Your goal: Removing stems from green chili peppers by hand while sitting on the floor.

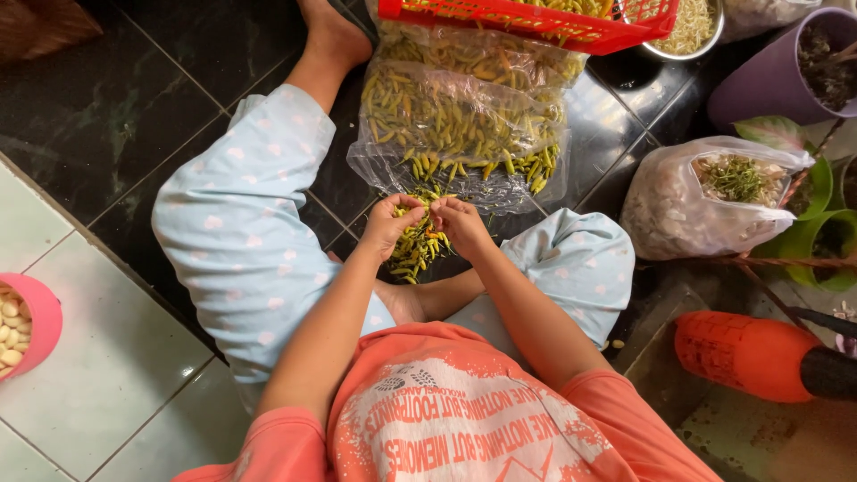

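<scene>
Seated on the dark tiled floor (pixel 134 116), the person pinches one small chili (pixel 432 207) between the fingers of the left hand (pixel 390 223) and right hand (pixel 462 223), above a loose chili pile (pixel 415 250) just before the clear bag of chilies (pixel 460 134), apparently mid-way through plucking its stem.
</scene>
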